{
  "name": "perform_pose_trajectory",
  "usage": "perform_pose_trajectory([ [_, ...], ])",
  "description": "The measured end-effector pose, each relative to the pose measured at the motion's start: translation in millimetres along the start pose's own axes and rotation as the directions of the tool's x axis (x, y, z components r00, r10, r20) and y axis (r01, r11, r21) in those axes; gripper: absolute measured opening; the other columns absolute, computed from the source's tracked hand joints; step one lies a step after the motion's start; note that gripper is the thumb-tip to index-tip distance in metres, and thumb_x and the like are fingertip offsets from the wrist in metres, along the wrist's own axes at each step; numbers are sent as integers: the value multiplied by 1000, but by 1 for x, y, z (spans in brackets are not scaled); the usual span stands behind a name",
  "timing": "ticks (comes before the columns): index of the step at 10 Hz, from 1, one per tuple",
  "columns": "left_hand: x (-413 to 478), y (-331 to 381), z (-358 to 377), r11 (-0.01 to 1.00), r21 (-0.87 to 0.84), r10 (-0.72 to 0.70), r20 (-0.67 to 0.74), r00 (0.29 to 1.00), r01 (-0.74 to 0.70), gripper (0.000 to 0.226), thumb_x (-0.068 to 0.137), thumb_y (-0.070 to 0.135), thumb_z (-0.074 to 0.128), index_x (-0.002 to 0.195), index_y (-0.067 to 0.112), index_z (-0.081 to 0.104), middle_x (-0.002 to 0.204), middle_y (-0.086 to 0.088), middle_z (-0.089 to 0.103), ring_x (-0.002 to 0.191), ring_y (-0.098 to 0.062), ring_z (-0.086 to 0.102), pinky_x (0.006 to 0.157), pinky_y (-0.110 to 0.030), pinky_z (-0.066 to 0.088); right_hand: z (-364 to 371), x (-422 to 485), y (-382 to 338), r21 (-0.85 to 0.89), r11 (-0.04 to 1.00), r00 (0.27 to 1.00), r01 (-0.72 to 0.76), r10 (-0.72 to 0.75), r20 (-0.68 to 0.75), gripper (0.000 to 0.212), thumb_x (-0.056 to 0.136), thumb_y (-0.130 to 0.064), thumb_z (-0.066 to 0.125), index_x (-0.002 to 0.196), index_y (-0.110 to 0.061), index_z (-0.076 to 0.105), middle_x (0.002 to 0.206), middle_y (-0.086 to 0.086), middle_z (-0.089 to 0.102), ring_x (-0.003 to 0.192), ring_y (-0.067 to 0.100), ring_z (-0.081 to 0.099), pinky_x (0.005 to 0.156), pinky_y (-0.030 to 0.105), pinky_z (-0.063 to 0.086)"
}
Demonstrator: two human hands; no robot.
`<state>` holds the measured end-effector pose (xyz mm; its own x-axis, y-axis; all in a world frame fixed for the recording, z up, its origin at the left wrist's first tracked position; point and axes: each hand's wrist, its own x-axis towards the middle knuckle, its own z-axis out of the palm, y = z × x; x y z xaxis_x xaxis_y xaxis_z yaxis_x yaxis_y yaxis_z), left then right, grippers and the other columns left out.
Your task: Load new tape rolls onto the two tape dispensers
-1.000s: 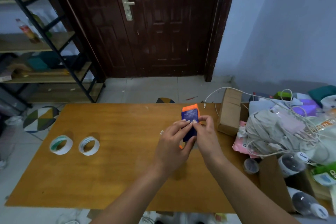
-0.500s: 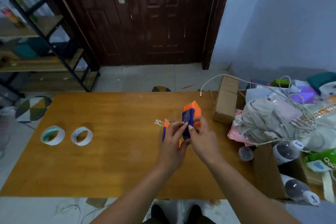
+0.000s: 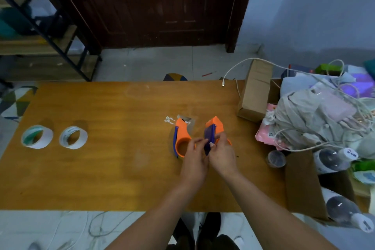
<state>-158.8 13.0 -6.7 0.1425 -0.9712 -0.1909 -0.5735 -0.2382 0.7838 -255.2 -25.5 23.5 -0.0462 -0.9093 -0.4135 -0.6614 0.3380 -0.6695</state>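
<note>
Two orange-and-blue tape dispensers are at the table's middle right. The left dispenser (image 3: 181,138) lies on the wood with its empty ring showing. The right dispenser (image 3: 213,131) is gripped by both hands: my left hand (image 3: 194,161) pinches its blue part from the left, my right hand (image 3: 222,153) holds it from the right. Two tape rolls lie far left on the table: one with a green core (image 3: 37,136) and a white one (image 3: 73,137) beside it.
The wooden table (image 3: 113,168) has a cardboard box (image 3: 255,89), a white cable, a pile of bags and cloth (image 3: 316,115), bottles and a small jar (image 3: 276,158) crowding its right side. A dark door and a shelf stand beyond.
The view has tilted down. The second dispenser, hidden a second ago, now lies on the table left of my hands. Both hands still hold the other dispenser, now lower and nearer me.
</note>
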Motion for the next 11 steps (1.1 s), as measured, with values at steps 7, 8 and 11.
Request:
perform_pose_trajectory([
  [7, 8, -7, 18, 962, -74, -268, -42, 963, 264, 27, 107, 29, 57, 124, 22, 76, 105, -3, 82, 95, -19, 75, 80, -36, 59, 31, 47, 20, -71, 997, 999, -28, 27, -17, 25, 99, -10, 58, 114, -5, 39, 107, 29, 73, 101, 48, 69, 69, 42, 43],
  [8, 13, -13, 7, 960, -31, -280, -115, 953, 278, 29, 102, 24, 65, 128, 19, 74, 110, -1, 81, 101, -17, 75, 87, -30, 57, 28, 46, 20, -74, 997, 999, -5, 2, -44, 27, 97, -9, 59, 116, -4, 40, 106, 28, 74, 101, 49, 70, 73, 47, 50],
  [11, 44, -12, -44, 987, -48, -159, -135, 978, 154, 21, 96, 23, 72, 116, 18, 79, 98, -1, 80, 91, -17, 74, 86, -31, 58, 4, 40, -12, -9, 999, 998, 40, -41, -40, 35, 98, -20, 64, 127, -10, 48, 113, 19, 76, 107, 43, 69, 84, 46, 54],
])
